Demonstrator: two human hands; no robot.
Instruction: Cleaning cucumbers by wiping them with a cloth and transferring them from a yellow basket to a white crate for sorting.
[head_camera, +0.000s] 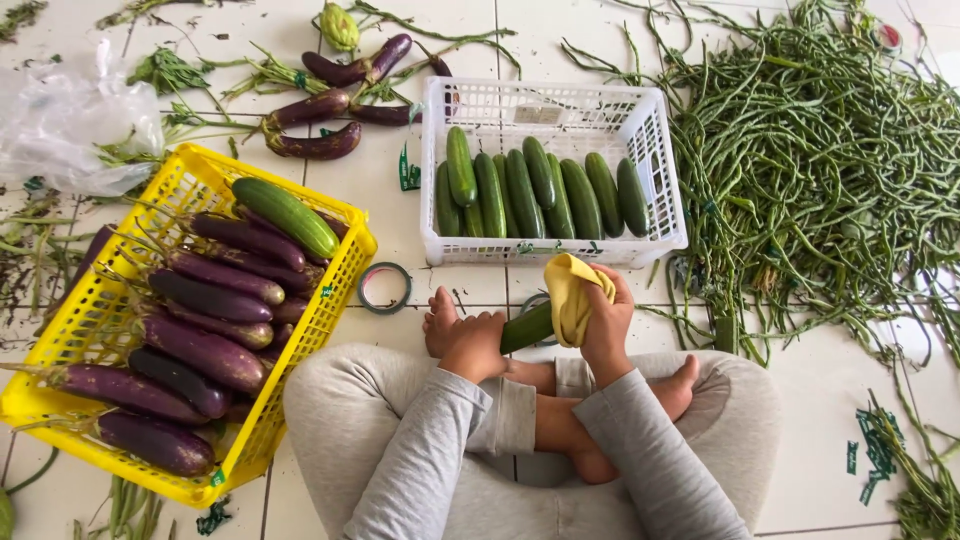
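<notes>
Crossed legs fill the bottom edge; above them the left hand (474, 345) clamps 1 end of a cucumber (527, 327), whose long axis rises rightward. Right hand (606, 325) clamps a yellow cloth (573, 295) around its upper end, before the white crate (553, 247).

- Left grip (473, 345) holds cucumber (527, 327) low end; right grip (606, 322) just right of it, cloth (574, 292) over the top end.
- Crate of cucumbers (553, 180) directly beyond both grips.
- Tape roll (385, 288) left of left grip; basket of eggplants (200, 310) further left.
- Long beans (820, 170) right and beyond right grip, on floor.
</notes>
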